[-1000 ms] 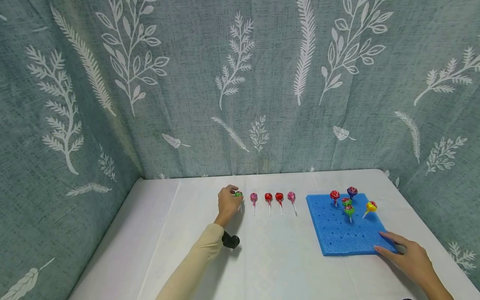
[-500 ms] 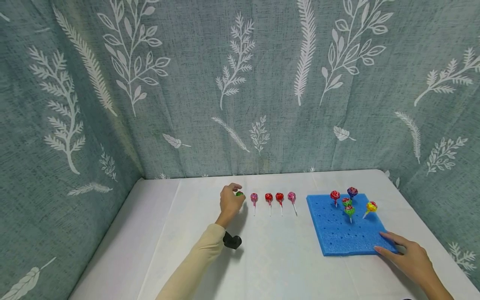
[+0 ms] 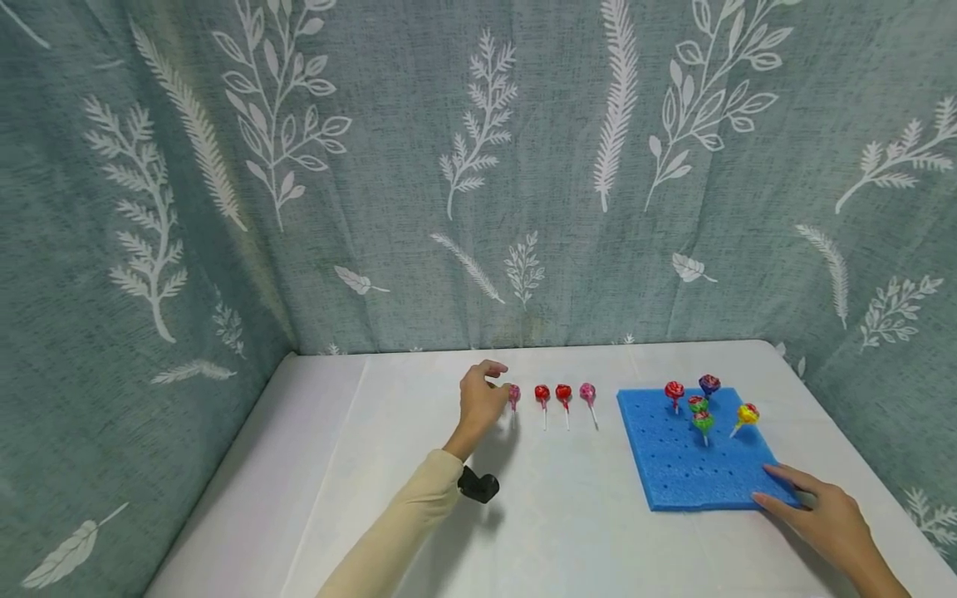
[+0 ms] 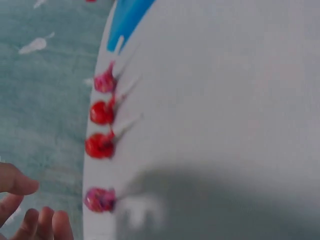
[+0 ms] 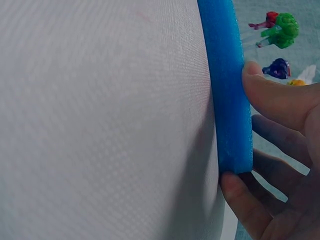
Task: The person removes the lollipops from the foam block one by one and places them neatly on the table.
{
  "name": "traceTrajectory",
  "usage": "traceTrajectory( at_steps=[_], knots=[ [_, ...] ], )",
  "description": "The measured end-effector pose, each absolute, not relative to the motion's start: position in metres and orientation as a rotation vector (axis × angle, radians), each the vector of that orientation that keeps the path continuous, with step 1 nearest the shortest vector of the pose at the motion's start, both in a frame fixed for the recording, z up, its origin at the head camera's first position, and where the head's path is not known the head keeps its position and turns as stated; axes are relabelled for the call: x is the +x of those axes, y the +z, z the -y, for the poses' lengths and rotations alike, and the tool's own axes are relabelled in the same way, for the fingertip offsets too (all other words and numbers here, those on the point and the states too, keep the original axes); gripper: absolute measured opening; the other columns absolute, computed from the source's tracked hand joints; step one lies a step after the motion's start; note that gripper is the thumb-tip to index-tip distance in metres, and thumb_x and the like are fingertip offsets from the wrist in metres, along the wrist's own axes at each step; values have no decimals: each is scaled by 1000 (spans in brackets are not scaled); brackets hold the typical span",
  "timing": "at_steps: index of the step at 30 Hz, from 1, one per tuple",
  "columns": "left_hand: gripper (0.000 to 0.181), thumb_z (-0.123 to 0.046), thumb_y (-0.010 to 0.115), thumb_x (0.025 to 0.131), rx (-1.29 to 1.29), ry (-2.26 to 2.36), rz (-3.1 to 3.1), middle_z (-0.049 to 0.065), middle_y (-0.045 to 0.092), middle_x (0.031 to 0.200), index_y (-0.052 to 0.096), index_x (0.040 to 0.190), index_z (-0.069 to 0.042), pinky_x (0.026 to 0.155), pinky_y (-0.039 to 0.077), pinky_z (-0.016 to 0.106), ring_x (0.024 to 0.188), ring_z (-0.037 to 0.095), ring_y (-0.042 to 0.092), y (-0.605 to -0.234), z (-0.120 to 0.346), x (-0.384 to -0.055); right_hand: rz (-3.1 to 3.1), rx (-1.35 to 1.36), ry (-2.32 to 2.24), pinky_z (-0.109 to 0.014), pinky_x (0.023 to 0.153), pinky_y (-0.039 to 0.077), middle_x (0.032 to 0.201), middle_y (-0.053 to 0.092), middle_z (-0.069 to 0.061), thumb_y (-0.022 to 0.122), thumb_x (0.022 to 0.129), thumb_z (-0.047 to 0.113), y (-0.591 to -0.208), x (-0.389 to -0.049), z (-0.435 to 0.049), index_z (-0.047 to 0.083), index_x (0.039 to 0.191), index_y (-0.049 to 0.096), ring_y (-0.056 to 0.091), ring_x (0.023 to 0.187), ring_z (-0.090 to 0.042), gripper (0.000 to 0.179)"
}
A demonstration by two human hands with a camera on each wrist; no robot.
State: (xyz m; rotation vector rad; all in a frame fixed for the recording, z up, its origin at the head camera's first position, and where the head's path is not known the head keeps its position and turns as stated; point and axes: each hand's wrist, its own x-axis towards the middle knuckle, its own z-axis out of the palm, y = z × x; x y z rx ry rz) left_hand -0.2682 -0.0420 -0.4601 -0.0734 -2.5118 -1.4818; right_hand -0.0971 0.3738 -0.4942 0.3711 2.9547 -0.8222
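Observation:
My left hand (image 3: 482,400) hovers at the left end of a row of wrapped lollipops on the white table. Its fingertips lie close to a pink lollipop (image 3: 513,394); in the left wrist view a gap shows between its digits, with nothing visible in it. A small yellow-green patch beside the fingers is mostly hidden. Farther right lie a red lollipop (image 3: 542,394), another red lollipop (image 3: 563,392) and a second pink lollipop (image 3: 588,392). My right hand (image 3: 826,511) grips the near right corner of a blue foam board (image 5: 231,100), thumb on top and fingers at its edge.
Several lollipops stand in the holed board, among them a yellow lollipop (image 3: 748,414), a purple lollipop (image 3: 709,384) and a green lollipop (image 3: 703,421). A leaf-patterned curtain (image 3: 404,316) hangs behind the white table (image 3: 583,531). A black device (image 3: 478,485) sits at my left wrist.
My left hand has moved right, from the green lollipop at the row's end to the pink one beside it. The green lollipop is now mostly hidden. My right hand still holds the board.

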Motion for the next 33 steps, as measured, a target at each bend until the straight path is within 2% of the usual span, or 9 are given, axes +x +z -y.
traceTrajectory(
  at_steps=[5, 12, 20, 29, 33],
  knots=[
    [20, -1, 67, 80, -175, -1568, 2479, 15, 62, 98, 68, 100, -5, 64, 49, 30, 78, 20, 56, -455, 30, -259, -2959, 372, -811, -69, 84, 36, 131, 39, -38, 64, 80, 60, -495, -96, -374, -8, 131, 48, 33, 117, -61, 87],
    [18, -6, 68, 82, -277, -1665, 2468, 4, 63, 94, 69, 98, -12, 60, 49, 25, 75, 14, 57, -442, 10, -247, -2917, 396, -821, -69, 85, 35, 132, 36, -40, 62, 80, 62, -495, -95, -376, -7, 133, 46, 32, 117, -61, 89],
    [17, -2, 68, 80, -366, -1817, 2411, 1, 64, 91, 69, 96, -10, 51, 51, 23, 68, 11, 59, -432, -15, -233, -2923, 398, -838, -69, 85, 36, 132, 36, -40, 63, 79, 62, -496, -97, -375, -8, 132, 46, 32, 117, -61, 89],
    [15, -2, 68, 82, -452, -1907, 2355, 5, 66, 91, 70, 94, -10, 52, 50, 22, 68, 12, 57, -427, -46, -220, -2938, 382, -832, -69, 85, 36, 132, 37, -39, 63, 80, 61, -495, -98, -375, -7, 132, 46, 32, 117, -61, 88],
    [15, -4, 70, 81, -446, -1915, 2362, -2, 64, 88, 70, 95, -9, 54, 49, 21, 69, 7, 54, -427, -58, -215, -2941, 361, -829, -69, 85, 36, 132, 37, -39, 63, 81, 60, -494, -98, -375, -7, 132, 46, 32, 117, -61, 87]
  ],
)
